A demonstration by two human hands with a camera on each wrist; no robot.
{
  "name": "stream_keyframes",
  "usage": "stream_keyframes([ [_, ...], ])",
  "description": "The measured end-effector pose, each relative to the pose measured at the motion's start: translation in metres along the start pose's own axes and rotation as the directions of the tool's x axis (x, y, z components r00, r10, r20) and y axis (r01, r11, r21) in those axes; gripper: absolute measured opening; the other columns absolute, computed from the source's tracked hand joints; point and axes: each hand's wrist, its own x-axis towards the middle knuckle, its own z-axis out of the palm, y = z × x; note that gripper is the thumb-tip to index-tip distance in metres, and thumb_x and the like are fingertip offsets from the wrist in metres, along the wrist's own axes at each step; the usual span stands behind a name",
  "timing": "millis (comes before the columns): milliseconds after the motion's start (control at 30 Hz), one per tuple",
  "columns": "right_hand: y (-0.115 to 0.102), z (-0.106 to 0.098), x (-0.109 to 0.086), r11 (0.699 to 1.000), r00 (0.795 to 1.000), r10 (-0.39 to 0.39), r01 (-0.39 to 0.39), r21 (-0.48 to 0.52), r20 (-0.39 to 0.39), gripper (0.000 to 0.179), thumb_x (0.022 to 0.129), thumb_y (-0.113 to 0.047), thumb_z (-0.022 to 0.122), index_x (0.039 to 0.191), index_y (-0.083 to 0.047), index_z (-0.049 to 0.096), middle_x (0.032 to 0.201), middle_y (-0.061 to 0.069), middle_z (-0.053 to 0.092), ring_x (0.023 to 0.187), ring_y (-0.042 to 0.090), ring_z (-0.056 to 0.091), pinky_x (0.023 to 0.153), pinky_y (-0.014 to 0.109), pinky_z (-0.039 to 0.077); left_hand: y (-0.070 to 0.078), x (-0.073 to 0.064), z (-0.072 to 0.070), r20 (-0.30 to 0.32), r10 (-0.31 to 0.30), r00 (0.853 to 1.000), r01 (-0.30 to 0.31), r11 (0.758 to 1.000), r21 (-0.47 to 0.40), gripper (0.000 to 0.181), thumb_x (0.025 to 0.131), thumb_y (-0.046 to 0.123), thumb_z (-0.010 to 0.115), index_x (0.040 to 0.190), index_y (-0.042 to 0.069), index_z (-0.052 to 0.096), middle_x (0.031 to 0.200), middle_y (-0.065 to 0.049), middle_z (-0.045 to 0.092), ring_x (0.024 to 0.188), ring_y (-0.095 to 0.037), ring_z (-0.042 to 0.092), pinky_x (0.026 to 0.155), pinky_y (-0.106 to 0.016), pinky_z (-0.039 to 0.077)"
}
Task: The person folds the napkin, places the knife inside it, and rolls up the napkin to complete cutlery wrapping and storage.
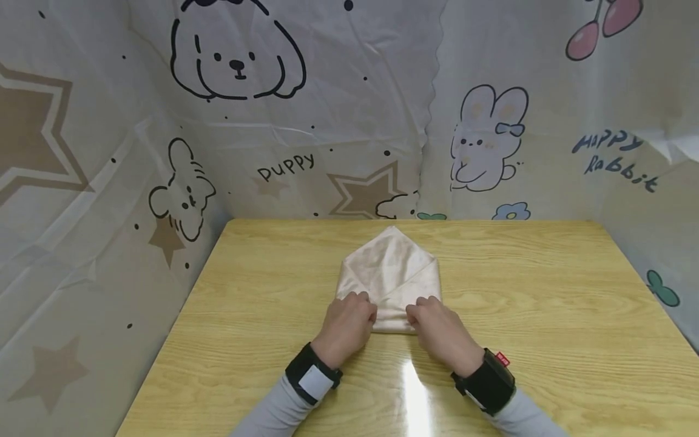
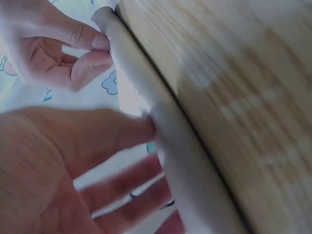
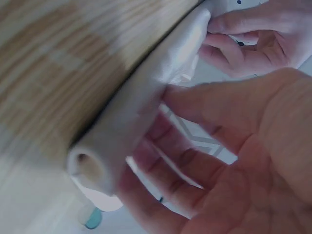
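A cream, satiny cloth [image 1: 390,264] lies on the table, folded to a point at its far end. Its near edge is turned into a roll [image 1: 393,325], whose hollow end shows in the right wrist view [image 3: 87,168]. The left hand [image 1: 346,321] pinches this roll near its left end, thumb on the near side and fingers on the far side. Further right along it, the right hand [image 1: 445,334] pinches the roll in the same way. In the left wrist view the rolled edge [image 2: 183,151] runs diagonally past both thumbs.
The cloth is on a light wood-grain table [image 1: 262,261]. Pale sheets printed with cartoon animals, such as a rabbit [image 1: 488,145], hang behind it and at the sides. Glare [image 1: 415,394] shines on the table's near part. Each wrist wears a black band [image 1: 486,382].
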Motion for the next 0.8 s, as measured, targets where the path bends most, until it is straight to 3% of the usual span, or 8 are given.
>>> stream_keyframes([
  [267, -0.0014, -0.0019, -0.0016, 0.999, 0.999, -0.028, 0.028, 0.019, 0.024, 0.014, 0.071, 0.0, 0.065, 0.074, -0.012, 0.06, 0.074, -0.003, 0.045, 0.065, 0.016, 0.042, 0.049, 0.024, 0.036, -0.0026, -0.0058, -0.0016, 0.029, 0.069, 0.997, -0.072, 0.992, 0.103, 0.021, 0.073, 0.009, 0.068, 0.06, 0.023, 0.062, 0.072, 0.002, 0.049, 0.074, -0.019, 0.05, 0.056, -0.033, 0.039],
  [433, 0.0024, -0.0031, 0.0007, 0.998, 0.999, -0.025, 0.022, 0.064, 0.045, 0.015, 0.072, -0.002, 0.072, 0.073, -0.013, 0.062, 0.075, -0.005, 0.043, 0.068, 0.015, 0.039, 0.053, 0.024, 0.037, 0.0, -0.0029, 0.0035, -0.029, 0.156, 0.987, -0.147, 0.968, 0.203, 0.019, 0.076, 0.003, 0.064, 0.062, 0.017, 0.065, 0.07, 0.002, 0.053, 0.07, -0.018, 0.054, 0.059, -0.032, 0.043],
  [567, 0.0028, -0.0034, 0.0011, 0.998, 0.999, -0.022, 0.019, 0.065, 0.04, 0.013, 0.075, -0.003, 0.073, 0.073, -0.013, 0.064, 0.075, -0.006, 0.044, 0.067, 0.015, 0.04, 0.052, 0.024, 0.037, 0.0008, -0.0008, 0.0049, -0.067, 0.186, 0.98, -0.17, 0.965, 0.201, 0.013, 0.071, 0.002, 0.066, 0.066, 0.014, 0.062, 0.064, 0.001, 0.053, 0.062, -0.018, 0.056, 0.056, -0.033, 0.045],
  [800, 0.0018, -0.005, -0.0015, 0.998, 0.999, -0.022, 0.019, 0.061, 0.035, 0.016, 0.073, 0.001, 0.07, 0.07, -0.013, 0.063, 0.073, -0.007, 0.042, 0.063, 0.013, 0.04, 0.05, 0.024, 0.036, 0.0019, -0.0007, 0.0077, -0.042, 0.201, 0.979, -0.188, 0.959, 0.211, 0.012, 0.068, 0.008, 0.068, 0.072, 0.015, 0.059, 0.069, 0.001, 0.055, 0.067, -0.018, 0.057, 0.059, -0.033, 0.046],
])
